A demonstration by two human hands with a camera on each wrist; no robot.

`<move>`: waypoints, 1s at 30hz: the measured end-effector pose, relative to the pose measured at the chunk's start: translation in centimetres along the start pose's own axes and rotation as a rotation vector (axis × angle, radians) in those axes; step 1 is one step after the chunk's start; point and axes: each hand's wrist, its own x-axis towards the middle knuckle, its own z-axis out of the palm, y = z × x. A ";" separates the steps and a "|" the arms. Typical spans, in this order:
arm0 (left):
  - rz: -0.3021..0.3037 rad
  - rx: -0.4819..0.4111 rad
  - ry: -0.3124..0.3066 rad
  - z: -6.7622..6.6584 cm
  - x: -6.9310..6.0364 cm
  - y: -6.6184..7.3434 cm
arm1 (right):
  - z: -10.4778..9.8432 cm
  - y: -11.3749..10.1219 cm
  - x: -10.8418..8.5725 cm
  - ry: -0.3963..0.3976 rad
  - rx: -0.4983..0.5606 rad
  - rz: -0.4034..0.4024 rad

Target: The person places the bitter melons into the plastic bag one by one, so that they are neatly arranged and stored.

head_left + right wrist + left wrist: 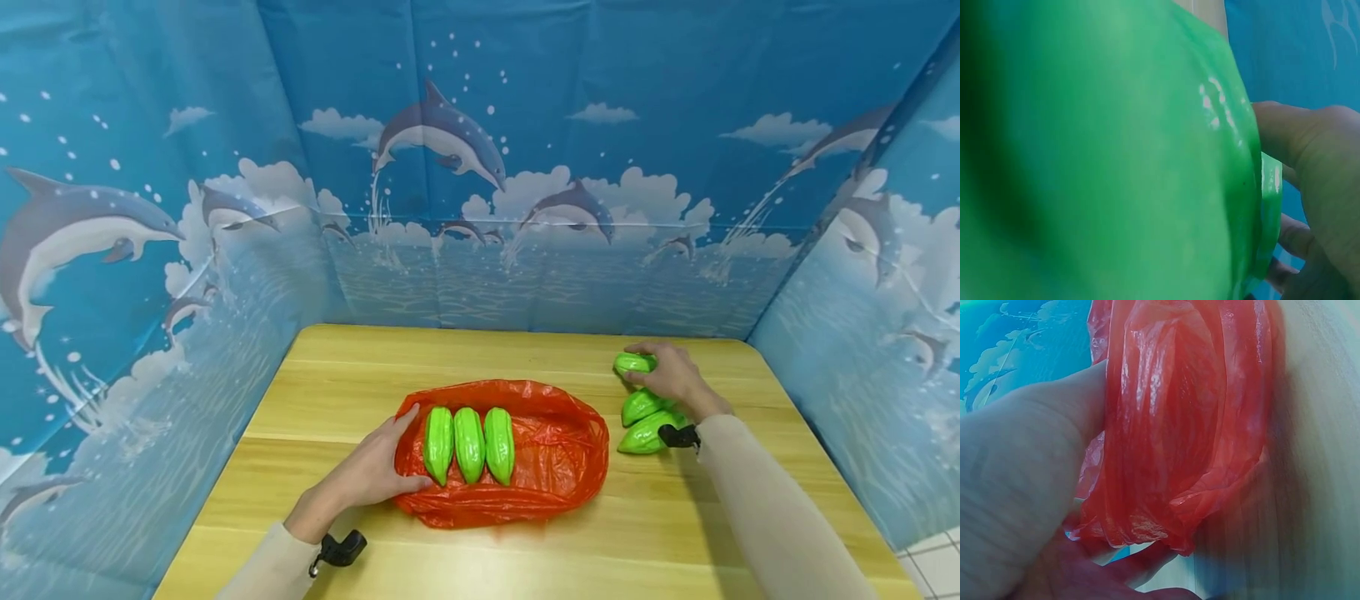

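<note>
A red plastic bag lies spread open on the wooden table, with three glossy green ridged fruits, which look like star fruit, side by side in its left half. My left hand holds the bag's left end, thumb at the near side and fingers at the far side; the left wrist view shows thin red film against the thumb. At the right, my right hand grips the farthest green star fruit between thumb and fingers. Two more star fruits lie just nearer, partly under the wrist.
The wooden table has rounded far corners. A blue dolphin-print sheet stands behind it and along both sides. Each wrist wears a small black camera mount. White floor tiles show at the lower right.
</note>
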 end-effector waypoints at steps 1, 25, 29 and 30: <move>0.002 0.001 -0.001 0.0 0.0 0.0 | 0.1 0.1 0.0 -0.001 0.001 0.003; -0.008 0.013 -0.003 -0.1 0.1 0.6 | 0.3 -0.2 -0.5 0.037 0.009 -0.025; -0.006 0.010 0.002 0.1 0.2 0.7 | 0.5 -0.1 -0.6 0.048 0.018 -0.027; -0.007 0.010 0.002 0.1 0.2 0.7 | 0.5 -0.1 -0.7 0.054 0.019 -0.028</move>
